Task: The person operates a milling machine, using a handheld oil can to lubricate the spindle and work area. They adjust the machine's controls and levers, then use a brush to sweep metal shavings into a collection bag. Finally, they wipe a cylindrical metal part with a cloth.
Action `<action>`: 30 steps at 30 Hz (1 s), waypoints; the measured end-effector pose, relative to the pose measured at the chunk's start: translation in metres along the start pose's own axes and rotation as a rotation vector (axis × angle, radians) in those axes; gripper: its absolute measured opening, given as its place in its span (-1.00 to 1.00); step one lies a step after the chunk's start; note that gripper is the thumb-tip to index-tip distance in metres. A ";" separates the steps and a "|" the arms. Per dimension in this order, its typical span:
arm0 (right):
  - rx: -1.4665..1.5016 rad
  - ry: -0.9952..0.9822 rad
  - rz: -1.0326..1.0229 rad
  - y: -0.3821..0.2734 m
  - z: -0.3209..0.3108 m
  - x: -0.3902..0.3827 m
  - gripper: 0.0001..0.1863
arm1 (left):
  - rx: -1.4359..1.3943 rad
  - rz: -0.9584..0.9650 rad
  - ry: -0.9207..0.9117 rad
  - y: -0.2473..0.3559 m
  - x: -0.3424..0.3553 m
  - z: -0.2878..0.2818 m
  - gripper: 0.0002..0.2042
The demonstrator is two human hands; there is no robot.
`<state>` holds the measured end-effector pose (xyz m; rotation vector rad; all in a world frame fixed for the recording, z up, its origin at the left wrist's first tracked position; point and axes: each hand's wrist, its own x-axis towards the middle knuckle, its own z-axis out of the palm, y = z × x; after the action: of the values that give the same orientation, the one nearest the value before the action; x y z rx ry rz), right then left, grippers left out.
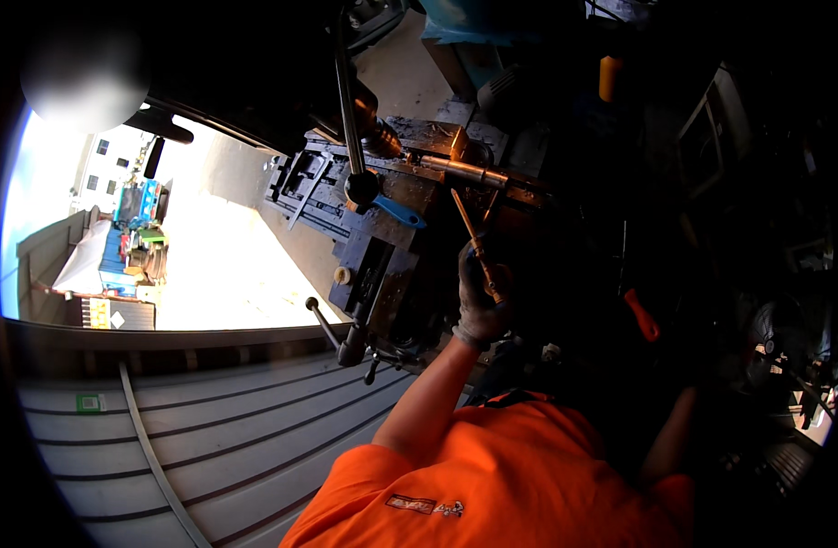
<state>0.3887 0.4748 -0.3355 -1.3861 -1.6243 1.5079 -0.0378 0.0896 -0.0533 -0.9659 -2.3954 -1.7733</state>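
Observation:
My left hand [483, 297], in a dark glove with a pale cuff, is closed around a thin rod-shaped tool [472, 230] with a stepped lower part. The tool points up and slightly left, its tip just below a shiny metal shaft [465, 171] on the machine. Whether the tip touches anything, I cannot tell. Left of the tool, a blue handle [401, 212] rests on the dark metal machine bed [382, 260]. My right forearm [672, 437] fades into deep shadow, which hides the right hand.
A long lever with a black ball knob [361, 188] crosses above the bed. Another crank handle [323, 321] sticks out at lower left. A red handle [642, 315] shows in the shadow at right. Grey ribbed panelling [255, 438] lies at lower left, with a bright doorway above.

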 end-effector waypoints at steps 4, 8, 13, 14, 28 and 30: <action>0.001 0.002 -0.009 -0.003 0.000 0.002 -0.35 | -0.111 -0.052 0.000 0.010 0.002 0.001 -0.23; 0.006 0.011 -0.013 -0.004 -0.003 0.002 -0.35 | -0.089 -0.016 0.017 0.002 0.001 0.004 -0.23; 0.003 -0.002 -0.018 -0.011 0.002 0.005 -0.35 | -0.009 -0.008 0.050 -0.006 -0.003 0.002 -0.23; 0.005 0.005 -0.018 -0.011 0.001 0.005 -0.35 | -0.012 -0.009 0.047 -0.005 -0.002 0.003 -0.23; -0.003 0.010 -0.035 -0.015 -0.007 0.014 -0.35 | -0.067 -0.034 0.036 0.004 0.000 0.002 -0.25; -0.004 0.012 -0.036 -0.017 -0.008 0.014 -0.35 | -0.080 -0.054 0.039 0.001 0.000 0.003 -0.25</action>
<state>0.3857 0.4934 -0.3216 -1.3587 -1.6371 1.4740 -0.0359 0.0925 -0.0538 -0.8726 -2.3660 -1.9012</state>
